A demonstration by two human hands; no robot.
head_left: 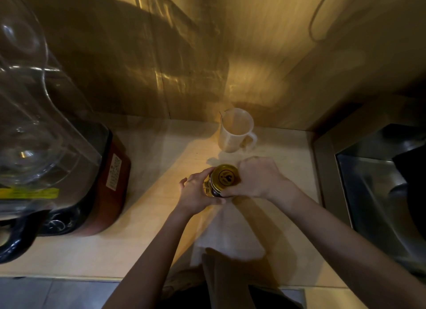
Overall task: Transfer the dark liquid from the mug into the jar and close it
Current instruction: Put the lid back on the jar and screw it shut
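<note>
head view: white plastic mug (235, 133), seemingly emptied, stands near the counter's (147, 216) back edge; gold-lidded glass jar (221, 180), mid-counter, is gripped by left hand (196, 193) while right hand (255, 177) grasps the lid; tightening judged remaining.

Both forearms bare, reaching fwd from bottom of view, converging at centre. L hand (196, 191) cupped w/ fingers curled, thumb pointing toward the right. R hand (255, 177) knuckles up, fingers bent in toward L hand; wrists slightly apart.
</note>
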